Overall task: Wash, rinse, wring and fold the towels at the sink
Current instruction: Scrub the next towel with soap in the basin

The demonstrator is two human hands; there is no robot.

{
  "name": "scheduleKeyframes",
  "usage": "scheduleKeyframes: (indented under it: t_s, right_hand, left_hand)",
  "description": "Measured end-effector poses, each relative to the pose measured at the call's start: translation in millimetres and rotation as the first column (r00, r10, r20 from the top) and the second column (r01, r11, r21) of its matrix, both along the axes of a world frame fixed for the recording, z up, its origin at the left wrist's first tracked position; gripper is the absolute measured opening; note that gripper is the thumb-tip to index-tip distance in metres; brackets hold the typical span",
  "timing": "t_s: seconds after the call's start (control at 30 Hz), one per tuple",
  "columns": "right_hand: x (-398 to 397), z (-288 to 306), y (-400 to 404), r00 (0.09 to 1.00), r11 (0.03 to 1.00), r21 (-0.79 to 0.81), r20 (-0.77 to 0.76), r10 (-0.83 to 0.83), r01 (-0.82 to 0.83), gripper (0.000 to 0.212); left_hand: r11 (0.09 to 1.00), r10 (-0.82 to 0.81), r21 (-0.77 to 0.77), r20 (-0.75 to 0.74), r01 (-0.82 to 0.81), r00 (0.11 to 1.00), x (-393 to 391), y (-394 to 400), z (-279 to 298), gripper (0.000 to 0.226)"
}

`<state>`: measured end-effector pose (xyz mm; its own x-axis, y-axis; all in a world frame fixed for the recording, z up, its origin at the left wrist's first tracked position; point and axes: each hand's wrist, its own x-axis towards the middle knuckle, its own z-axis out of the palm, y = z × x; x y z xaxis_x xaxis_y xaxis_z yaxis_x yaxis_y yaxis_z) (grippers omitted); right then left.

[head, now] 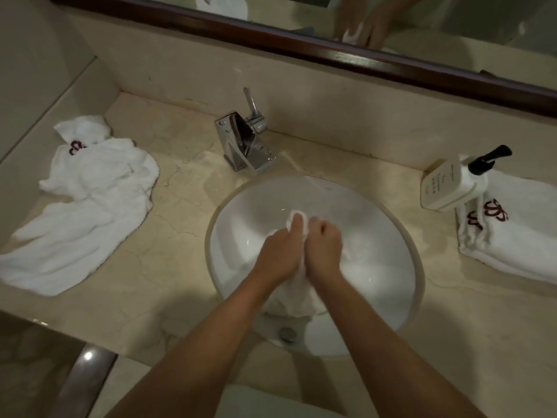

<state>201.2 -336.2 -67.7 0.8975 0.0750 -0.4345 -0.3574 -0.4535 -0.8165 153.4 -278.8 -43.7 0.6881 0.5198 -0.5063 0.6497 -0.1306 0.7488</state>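
- Head view: my left hand point(278, 254) and my right hand point(324, 247) sit side by side over the round white ceramic basin point(404, 236), fingers of both curled tight around a bunched wet white towel point(294, 300).
- That towel runs as a twisted rope, its long axis going from a small tuft past my fingertips, toward the tap, back under my wrists to a thicker wad that hangs near the chrome drain plug point(287, 333).
- The angular chrome faucet with a lever handle point(245, 146) stands on the far rim, and a stream of water falls from it into the basin just beyond my knuckles.
- To the left, well apart from the basin, a crumpled white towel with a dark red emblem point(87, 200) sprawls across the beige marble counter point(168, 267), up against the side wall.
- To the right, a cream pump bottle with a black nozzle point(449, 184) rests on the far corner of a folded white towel bearing red emblems point(518, 236).
- Bare counter lies between the basin and both towels.
- A dark wooden mirror frame point(301, 43) runs along the back wall.
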Motion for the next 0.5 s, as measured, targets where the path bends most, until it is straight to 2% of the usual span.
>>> scheduleKeyframes:
  t_s: [0.07, 0.1, 0.17, 0.23, 0.27, 0.33, 0.43, 0.5]
  right_hand:
    - [31, -1, 3, 0.990, 0.991, -0.043, -0.050, -0.130, 0.127, 0.034]
    - [39, -3, 4, 0.988, 0.991, -0.038, -0.077, -0.130, 0.128, 0.034]
    - [26, -2, 7, 0.997, 0.997, -0.056, -0.053, 0.051, -0.054, 0.035]
    - [0, 1, 5, 0.961, 0.961, -0.064, 0.033, 0.273, -0.270, 0.036]
    - [-3, 5, 5, 0.957, 0.957, -0.072, 0.063, 0.284, -0.280, 0.035]
    - [17, 1, 7, 0.985, 0.978, -0.121, 0.018, 0.174, -0.171, 0.033]
    - [47, -12, 8, 0.983, 0.997, -0.078, -0.176, -0.044, 0.031, 0.035]
    - [32, -19, 7, 0.975, 1.000, -0.002, -0.219, 0.026, -0.027, 0.037]
  left_hand:
    - [0.996, -0.078, 0.048, 0.038, 0.076, 0.996, -9, -13, 0, 0.068]
    - [0.996, -0.088, 0.039, 0.048, 0.086, 0.995, -12, -14, 0, 0.067]
    - [1.000, 0.006, 0.002, -0.006, -0.006, 1.000, -6, -2, -4, 0.072]
    - [0.993, 0.114, -0.039, -0.029, -0.115, 0.993, 3, 11, -8, 0.071]
    - [0.992, 0.118, -0.044, -0.013, -0.119, 0.993, 2, 11, -5, 0.069]
    - [0.999, 0.039, 0.007, 0.039, -0.040, 0.998, -5, -3, 2, 0.065]
    - [0.996, -0.042, 0.077, 0.087, 0.035, 0.995, -15, -15, 0, 0.065]
    - [0.997, 0.077, 0.000, 0.063, -0.078, 0.995, -6, -3, -9, 0.060]
